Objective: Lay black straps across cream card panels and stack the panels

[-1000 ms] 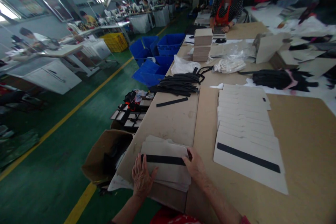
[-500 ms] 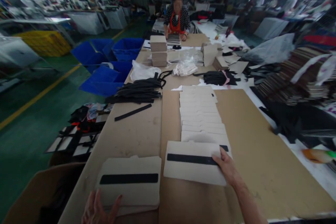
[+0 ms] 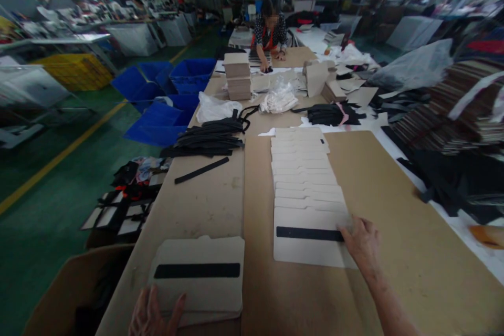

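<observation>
My left hand (image 3: 155, 315) rests at the lower left edge of a small pile of grey cardboard pieces (image 3: 197, 294), its fingers spread. A black strip (image 3: 197, 271) lies across the top piece. Over to the right, my right hand (image 3: 362, 247) pinches the right edge of another grey cardboard piece (image 3: 315, 254), thumb by the end of its black strip (image 3: 309, 233). That piece lies at the near end of an overlapping row of cardboard pieces (image 3: 301, 168).
A heap of black strips (image 3: 208, 136) lies ahead, with one loose strip (image 3: 201, 170) nearer. Behind are a cardboard stack (image 3: 237, 76), a plastic bag (image 3: 279, 97) and a co-worker (image 3: 270, 31). Blue bins (image 3: 157, 126) stand left; stacked material (image 3: 464, 100) is at right.
My right hand has moved right with the cardboard piece, which now lines up with the row's near end. My left hand stays on its pile. The co-worker has leaned forward, reaching out an arm.
</observation>
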### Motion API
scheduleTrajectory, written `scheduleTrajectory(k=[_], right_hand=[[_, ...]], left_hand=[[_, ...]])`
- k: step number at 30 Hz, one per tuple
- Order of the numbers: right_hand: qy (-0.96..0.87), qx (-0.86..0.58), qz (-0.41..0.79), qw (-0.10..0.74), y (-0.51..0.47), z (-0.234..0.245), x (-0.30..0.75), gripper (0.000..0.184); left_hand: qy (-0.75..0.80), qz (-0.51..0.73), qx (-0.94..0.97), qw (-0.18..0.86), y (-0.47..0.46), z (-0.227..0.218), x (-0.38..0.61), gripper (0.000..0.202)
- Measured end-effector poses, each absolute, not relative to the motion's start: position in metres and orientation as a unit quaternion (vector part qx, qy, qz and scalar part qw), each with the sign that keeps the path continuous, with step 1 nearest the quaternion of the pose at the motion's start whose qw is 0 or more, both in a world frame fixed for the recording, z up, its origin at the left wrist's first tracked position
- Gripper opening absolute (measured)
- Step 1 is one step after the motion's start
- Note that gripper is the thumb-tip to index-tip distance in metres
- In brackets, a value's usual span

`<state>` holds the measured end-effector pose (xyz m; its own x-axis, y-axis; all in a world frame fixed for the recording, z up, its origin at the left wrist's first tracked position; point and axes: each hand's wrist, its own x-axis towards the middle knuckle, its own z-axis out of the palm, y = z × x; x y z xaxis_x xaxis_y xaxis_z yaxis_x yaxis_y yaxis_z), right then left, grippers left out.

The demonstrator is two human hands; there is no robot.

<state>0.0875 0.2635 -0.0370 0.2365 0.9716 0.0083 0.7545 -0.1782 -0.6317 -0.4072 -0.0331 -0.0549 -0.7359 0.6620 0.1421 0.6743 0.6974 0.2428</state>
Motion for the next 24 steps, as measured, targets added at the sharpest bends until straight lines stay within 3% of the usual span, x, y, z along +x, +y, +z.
scheduleTrajectory(k=[3,7,9,18,24], right_hand=[[-0.668,-0.669,0.185,0.267,0.243,-0.036,0.027,0.054],[-0.732,-0.485,0.429,0.213,0.197,-0.037,-0.092,0.046],[-0.739,-0.450,0.461,0.200,0.177,-0.039,-0.142,0.048],[-0.714,-0.531,0.396,0.227,0.141,-0.040,-0.195,0.047],[-0.583,-0.598,0.468,0.288,0.114,-0.031,-0.199,0.058]], left_hand=[[-0.906,-0.144,-0.394,0.052,-0.037,-0.053,-0.401,0.080],[-0.908,-0.113,-0.396,0.083,-0.040,-0.059,-0.399,0.070],[-0.911,-0.095,-0.393,0.088,-0.041,-0.062,-0.399,0.068],[-0.906,-0.094,-0.403,0.086,-0.041,-0.058,-0.395,0.065],[-0.905,-0.090,-0.406,0.086,-0.042,-0.058,-0.395,0.064]])
